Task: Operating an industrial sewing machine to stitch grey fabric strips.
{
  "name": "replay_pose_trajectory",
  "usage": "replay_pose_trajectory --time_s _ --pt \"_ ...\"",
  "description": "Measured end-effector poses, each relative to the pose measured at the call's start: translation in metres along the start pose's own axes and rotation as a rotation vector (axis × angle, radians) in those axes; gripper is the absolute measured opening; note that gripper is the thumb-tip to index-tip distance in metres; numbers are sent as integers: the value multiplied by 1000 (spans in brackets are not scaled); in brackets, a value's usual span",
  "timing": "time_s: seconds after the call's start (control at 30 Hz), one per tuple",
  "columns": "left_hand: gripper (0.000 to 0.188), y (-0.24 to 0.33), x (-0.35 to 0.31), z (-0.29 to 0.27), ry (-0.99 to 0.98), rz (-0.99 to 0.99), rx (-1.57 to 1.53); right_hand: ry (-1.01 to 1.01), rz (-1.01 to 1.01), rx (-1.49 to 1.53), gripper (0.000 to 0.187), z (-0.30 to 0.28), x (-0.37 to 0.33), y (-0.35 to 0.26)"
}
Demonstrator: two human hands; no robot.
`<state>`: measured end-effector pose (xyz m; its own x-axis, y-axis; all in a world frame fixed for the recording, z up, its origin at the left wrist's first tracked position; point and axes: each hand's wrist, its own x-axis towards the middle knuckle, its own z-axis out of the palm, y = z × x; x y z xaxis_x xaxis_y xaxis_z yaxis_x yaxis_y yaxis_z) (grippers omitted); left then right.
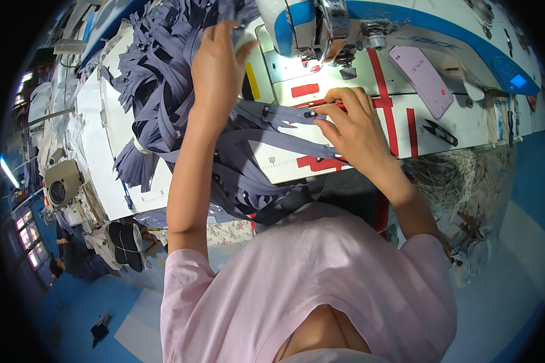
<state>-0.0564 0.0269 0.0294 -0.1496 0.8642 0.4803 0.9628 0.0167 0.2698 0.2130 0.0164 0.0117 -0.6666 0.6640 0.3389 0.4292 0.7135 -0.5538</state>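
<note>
My right hand (352,124) pinches the end of a grey-blue zipper (284,114) by its dark slider, just in front of the sewing machine's needle area. That zipper runs left under my left forearm toward a large heap of grey-blue zippers (163,78). Beside the heap's upper right side is my left hand (219,66), raised, its fingers bent at a zipper strip and its thumb blurred. Whether it grips that strip cannot be made out. Another zipper strip (284,143) passes below my right hand.
The white and blue sewing machine (430,30) spans the far side. On its white table (472,130) lie a pink phone (422,81), small black thread snips (440,132) and red tape strips (381,78). Zippers hang over the front edge. A person (78,257) is at far left.
</note>
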Motion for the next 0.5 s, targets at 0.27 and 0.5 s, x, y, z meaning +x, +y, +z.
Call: replay_pose_trajectory --time_s 0.27,0.5 --pt "23 67 -76 -10 -415 82 -352 95 33 37 19 14 -5 6" --pt "19 64 -57 0 -421 -49 -423 135 23 -68 15 22 17 21"
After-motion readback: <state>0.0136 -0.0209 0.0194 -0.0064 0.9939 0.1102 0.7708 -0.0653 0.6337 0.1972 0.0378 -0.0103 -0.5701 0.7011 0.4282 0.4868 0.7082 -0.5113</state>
